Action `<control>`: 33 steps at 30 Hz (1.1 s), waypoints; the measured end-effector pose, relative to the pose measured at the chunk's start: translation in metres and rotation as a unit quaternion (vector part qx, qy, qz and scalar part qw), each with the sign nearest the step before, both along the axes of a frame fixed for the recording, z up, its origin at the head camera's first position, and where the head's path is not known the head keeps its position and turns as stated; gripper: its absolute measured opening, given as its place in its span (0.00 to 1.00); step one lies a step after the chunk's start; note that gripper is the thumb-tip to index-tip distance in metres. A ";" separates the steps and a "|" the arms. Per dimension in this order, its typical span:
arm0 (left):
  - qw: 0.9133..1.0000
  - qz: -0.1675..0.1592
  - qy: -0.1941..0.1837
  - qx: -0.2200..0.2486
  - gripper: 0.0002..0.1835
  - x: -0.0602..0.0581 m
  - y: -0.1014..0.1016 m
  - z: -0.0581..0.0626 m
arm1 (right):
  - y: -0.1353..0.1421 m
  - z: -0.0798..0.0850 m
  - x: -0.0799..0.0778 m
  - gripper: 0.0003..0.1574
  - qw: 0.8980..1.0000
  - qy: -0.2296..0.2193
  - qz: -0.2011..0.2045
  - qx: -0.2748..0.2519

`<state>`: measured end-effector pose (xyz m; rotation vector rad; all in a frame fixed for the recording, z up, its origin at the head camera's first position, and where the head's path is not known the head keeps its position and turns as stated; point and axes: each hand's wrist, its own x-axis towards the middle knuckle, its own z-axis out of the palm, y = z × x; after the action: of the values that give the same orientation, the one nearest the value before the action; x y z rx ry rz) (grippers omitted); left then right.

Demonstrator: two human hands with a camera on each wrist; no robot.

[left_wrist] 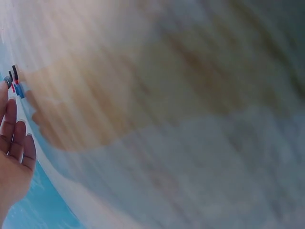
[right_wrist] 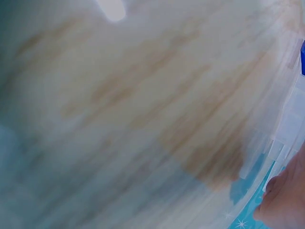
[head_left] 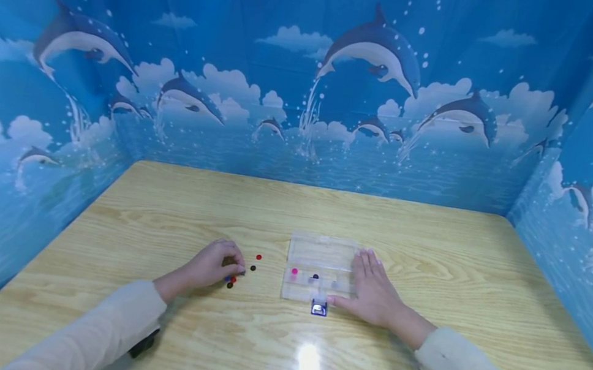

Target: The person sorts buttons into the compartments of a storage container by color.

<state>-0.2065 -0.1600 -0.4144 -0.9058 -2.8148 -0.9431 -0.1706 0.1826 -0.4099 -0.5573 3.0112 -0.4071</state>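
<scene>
My left hand (head_left: 214, 266) pinches a dark disc (head_left: 243, 273); my right hand (head_left: 374, 293) rests straight-fingered on the open clear plastic box (head_left: 321, 251)'s right side. Inside, one pink piece (head_left: 294, 271), one dark piece (head_left: 315, 277) — loose discs (head_left: 258, 257) remain left, so probably early.

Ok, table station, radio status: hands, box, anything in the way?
Left hand pinches small disc. Right hand spread at clear box's right edge, partly hiding it. Box open; pink piece, dark piece inside.
</scene>
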 end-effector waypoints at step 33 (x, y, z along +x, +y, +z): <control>0.992 0.059 -0.077 0.076 0.05 0.002 0.022 0.011 | 0.000 -0.001 0.000 0.67 1.000 -0.001 0.001 0.001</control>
<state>-0.2047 -0.1379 -0.4033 -0.6693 -2.8324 -1.2390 -0.1706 0.1828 -0.4113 -0.5599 3.0080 -0.4032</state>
